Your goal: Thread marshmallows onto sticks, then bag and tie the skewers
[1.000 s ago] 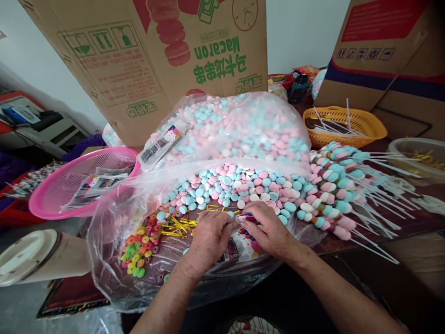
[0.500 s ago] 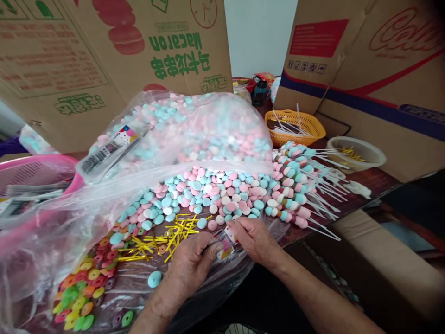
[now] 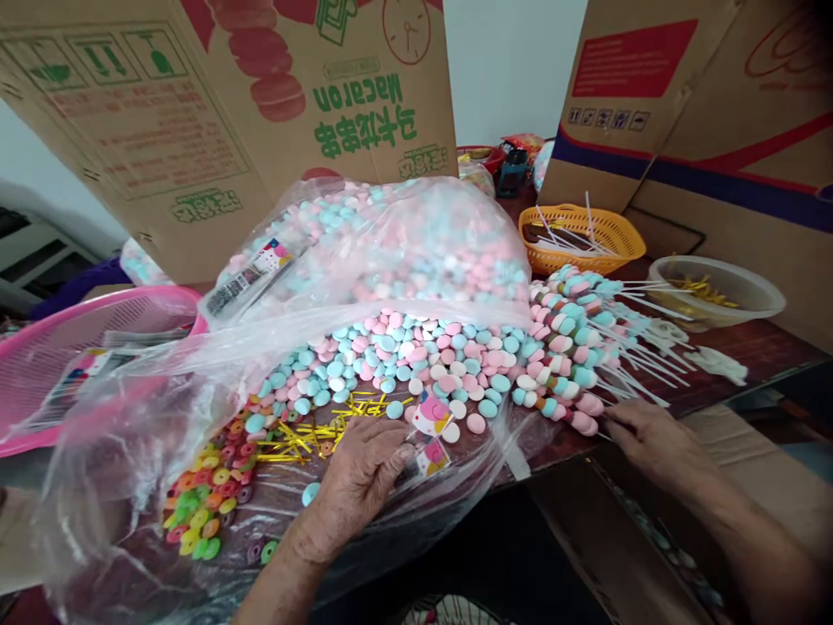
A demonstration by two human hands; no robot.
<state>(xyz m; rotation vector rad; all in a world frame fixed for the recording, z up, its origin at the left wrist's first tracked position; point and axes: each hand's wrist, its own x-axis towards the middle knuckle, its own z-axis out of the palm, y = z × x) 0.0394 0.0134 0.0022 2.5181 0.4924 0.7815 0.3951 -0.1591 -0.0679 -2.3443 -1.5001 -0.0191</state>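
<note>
Cardboard cartons (image 3: 260,113) lean against the wall behind the desk (image 3: 748,347), boxing in a work spot heaped with sweets. Across the middle lies a wide clear plastic sheet (image 3: 130,417), spread flat so the loose pink, blue and white candy discs (image 3: 403,356) stay off the wood and within reach. A sealed bag of the same discs (image 3: 390,243) sits just behind them, against the cartons.

My left hand (image 3: 364,477) presses down on the sheet near its front edge, fingers curled over a small printed wrapper (image 3: 429,434) — the grip is nearly closed, pinning the wrapper flat so it does not slide. Yellow twist ties (image 3: 305,430) lie scattered just left of that hand, and a cluster of coloured ring candies (image 3: 208,495) sits farther left on the same sheet.

My right hand (image 3: 651,443) is off to the right at the desk's front edge, fingertips touching the near end of the pile of finished candy skewers (image 3: 579,347), whose white sticks all point away to the right so they stack evenly. Whether those fingers have closed on a stick I cannot tell — they look loosely bent, resting there.

Beyond the skewers an orange basket (image 3: 573,239) holds bare sticks and a clear bowl (image 3: 716,291) holds more ties. A pink basket (image 3: 78,347) with printed packets stands at far left.
</note>
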